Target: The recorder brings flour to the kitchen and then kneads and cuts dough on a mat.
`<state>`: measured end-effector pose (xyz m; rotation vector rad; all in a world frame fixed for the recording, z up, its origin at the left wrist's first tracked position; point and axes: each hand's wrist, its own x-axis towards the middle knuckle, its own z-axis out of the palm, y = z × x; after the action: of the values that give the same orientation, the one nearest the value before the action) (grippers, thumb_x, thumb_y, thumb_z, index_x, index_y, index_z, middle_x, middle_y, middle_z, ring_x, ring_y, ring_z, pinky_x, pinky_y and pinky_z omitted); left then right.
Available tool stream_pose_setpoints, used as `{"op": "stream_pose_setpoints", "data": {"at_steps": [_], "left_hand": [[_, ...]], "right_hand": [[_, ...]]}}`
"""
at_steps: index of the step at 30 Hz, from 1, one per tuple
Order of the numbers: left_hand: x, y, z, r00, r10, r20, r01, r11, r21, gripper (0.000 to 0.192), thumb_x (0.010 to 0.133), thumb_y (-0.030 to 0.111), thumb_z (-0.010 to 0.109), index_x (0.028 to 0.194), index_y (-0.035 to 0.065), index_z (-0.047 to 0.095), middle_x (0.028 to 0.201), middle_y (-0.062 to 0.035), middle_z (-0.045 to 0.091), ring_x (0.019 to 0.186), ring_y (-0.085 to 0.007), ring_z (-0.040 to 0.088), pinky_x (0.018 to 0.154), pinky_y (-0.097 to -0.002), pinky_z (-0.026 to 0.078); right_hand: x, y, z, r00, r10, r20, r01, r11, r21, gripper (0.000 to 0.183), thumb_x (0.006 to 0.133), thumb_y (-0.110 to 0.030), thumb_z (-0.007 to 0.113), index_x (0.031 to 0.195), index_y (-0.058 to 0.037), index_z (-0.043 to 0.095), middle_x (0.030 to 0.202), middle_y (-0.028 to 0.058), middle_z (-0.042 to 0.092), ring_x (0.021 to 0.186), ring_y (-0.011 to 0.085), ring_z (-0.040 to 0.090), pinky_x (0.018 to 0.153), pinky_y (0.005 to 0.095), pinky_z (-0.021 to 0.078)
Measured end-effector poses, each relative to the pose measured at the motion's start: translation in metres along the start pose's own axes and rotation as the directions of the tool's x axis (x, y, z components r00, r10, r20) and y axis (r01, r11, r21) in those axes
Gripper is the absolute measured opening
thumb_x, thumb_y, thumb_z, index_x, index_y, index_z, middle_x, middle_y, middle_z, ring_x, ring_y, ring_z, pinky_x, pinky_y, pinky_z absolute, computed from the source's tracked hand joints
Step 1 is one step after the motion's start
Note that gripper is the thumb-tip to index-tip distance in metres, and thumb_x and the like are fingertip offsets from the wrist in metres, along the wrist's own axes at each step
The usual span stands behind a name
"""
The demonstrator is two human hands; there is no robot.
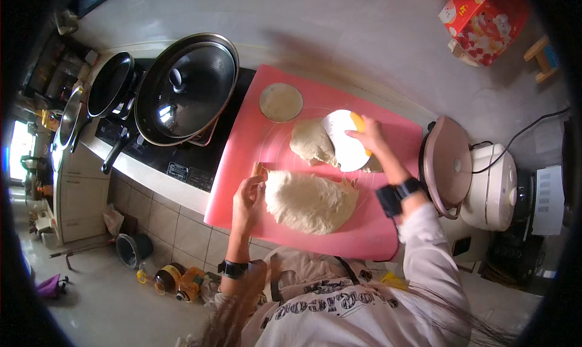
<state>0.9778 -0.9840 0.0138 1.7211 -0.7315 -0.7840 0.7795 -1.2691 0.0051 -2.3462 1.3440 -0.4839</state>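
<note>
A large slab of pale dough [311, 204] lies on a pink silicone kneading mat [382, 229]. At its left edge is my left hand [249, 194], fingers bent and somewhat apart; whether they touch the dough is unclear. Behind the slab, a smaller lump of dough [311, 140] rests on the mat. My right hand [369, 135] grips a dough scraper by its orange handle. The scraper's broad white blade [341, 142] stands tilted against the right side of that lump and covers part of it. More dough [373, 165] shows beyond the blade at the right.
A round dish of whitish contents [281, 102] sits at the mat's back left corner. Left of the mat, a lidded wok [186, 90] and a frying pan [111, 83] stand on the black hob [157, 158]. A pink appliance [448, 160] and a white rice cooker [491, 188] border the right side.
</note>
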Motion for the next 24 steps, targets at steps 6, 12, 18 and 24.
{"op": "stream_pose_setpoints", "data": {"at_steps": [6,12,18,24], "left_hand": [[-0.014,-0.006,-0.018,0.997,0.081,-0.016,-0.08,0.994,0.08,0.018,0.083,0.008,0.054,0.099,-0.0008,0.056,0.091,-0.0134,0.059,0.081,-0.0209,0.06,0.069,-0.0301,0.048],[-0.01,-0.003,-0.009,0.998,0.035,-0.053,-0.036,0.999,-0.015,0.017,0.085,0.008,0.053,0.099,-0.0007,0.056,0.09,-0.0128,0.061,0.081,-0.0185,0.06,0.065,-0.0281,0.048],[-0.019,0.009,-0.019,0.996,0.058,-0.067,-0.049,0.99,0.136,0.019,0.084,0.011,0.053,0.099,-0.0006,0.056,0.089,-0.0133,0.06,0.081,-0.0189,0.06,0.068,-0.0298,0.048],[-0.018,-0.005,0.002,0.999,0.03,-0.032,-0.029,0.999,0.033,0.02,0.084,0.011,0.053,0.099,-0.0008,0.056,0.091,-0.012,0.061,0.082,-0.0195,0.06,0.072,-0.0302,0.047]], "right_hand": [[0.037,-0.046,-0.083,0.934,0.002,0.356,-0.166,0.887,0.431,0.049,0.061,-0.027,0.076,0.094,0.0048,0.057,0.082,0.0134,0.063,0.072,0.0226,0.062,0.068,0.0294,0.0482],[-0.007,0.045,-0.03,0.947,0.196,0.254,-0.258,0.937,0.237,0.056,0.06,-0.021,0.077,0.105,0.0027,0.054,0.089,0.0095,0.061,0.083,0.0189,0.058,0.075,0.0293,0.0444],[-0.039,0.001,-0.121,0.982,0.125,0.14,-0.184,0.8,0.571,0.037,0.067,-0.013,0.072,0.099,0.0013,0.057,0.079,0.007,0.061,0.074,0.0146,0.057,0.068,0.0279,0.0461],[-0.099,-0.02,-0.081,0.922,-0.328,0.204,0.323,0.945,0.059,0.023,0.065,-0.01,0.069,0.087,-0.0121,0.063,0.075,0.0061,0.055,0.07,0.0248,0.058,0.059,0.035,0.0474]]}}
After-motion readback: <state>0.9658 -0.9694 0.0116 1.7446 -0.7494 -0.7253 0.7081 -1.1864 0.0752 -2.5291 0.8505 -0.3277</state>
